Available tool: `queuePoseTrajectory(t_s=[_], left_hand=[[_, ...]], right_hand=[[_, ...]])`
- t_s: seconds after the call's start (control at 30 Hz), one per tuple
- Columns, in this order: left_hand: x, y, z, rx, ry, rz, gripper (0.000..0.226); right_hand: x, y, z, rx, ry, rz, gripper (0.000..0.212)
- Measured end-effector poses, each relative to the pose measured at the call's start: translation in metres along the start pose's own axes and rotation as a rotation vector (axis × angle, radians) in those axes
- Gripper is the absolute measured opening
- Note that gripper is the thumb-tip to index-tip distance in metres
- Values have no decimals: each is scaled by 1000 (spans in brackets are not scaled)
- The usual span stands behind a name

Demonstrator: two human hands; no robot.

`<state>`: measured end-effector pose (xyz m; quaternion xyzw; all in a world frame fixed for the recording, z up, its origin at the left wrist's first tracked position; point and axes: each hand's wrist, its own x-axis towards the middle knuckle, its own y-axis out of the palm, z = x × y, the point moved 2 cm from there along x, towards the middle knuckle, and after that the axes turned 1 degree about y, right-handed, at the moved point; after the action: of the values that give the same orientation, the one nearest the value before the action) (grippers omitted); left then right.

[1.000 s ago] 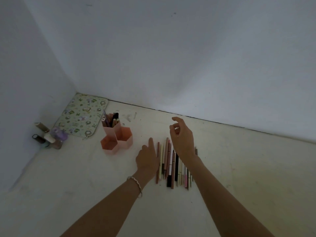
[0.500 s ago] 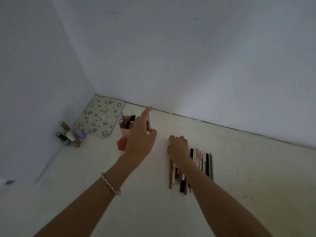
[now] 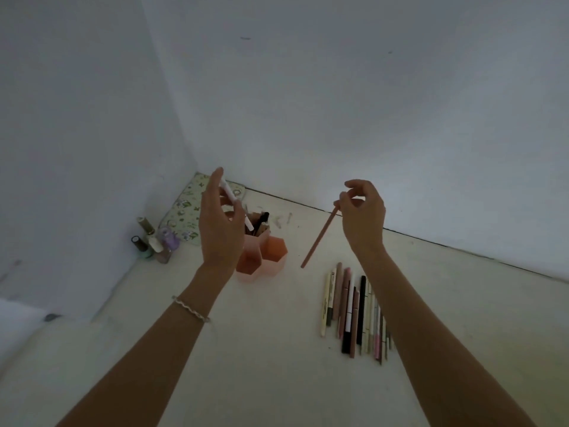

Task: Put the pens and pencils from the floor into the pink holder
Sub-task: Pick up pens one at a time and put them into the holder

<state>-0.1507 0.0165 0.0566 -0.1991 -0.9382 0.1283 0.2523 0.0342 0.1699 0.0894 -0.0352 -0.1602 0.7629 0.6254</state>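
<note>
While a row of pens and pencils lay on the floor, the left hand pinched a white pen above the pink holder, whose back cell already held several. The right hand gripped a pink pencil, well clear of it. A misjudged release might have glanced off the rim or tipped the light holder.

2 hands; 1 pink holder; approx 12 floor pens; 4 bottles.
</note>
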Motion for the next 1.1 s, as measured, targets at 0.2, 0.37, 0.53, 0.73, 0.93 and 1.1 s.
queuePoseTrajectory(t_s=[0.2,0.37,0.53,0.73,0.93,1.1], left_hand=[[-22,4,29,291,121,95,18],[-20,-19,32,218,48,7,31],[-16,-28,28,100,-8,6,32],[-26,-21,18,61,-37,58,34],[-64,9,-23,16,61,181,17],[-120,80,-29,288,85,600,13]], right_hand=[[-18,13,22,69,-105,-41,16],[-28,35,49,195,-234,-65,16],[-45,68,52,153,-408,-60,27],[-67,104,12,-326,-531,256,6],[-58,73,-1,-314,-478,80,23],[-40,10,-24,-242,-231,1,32]])
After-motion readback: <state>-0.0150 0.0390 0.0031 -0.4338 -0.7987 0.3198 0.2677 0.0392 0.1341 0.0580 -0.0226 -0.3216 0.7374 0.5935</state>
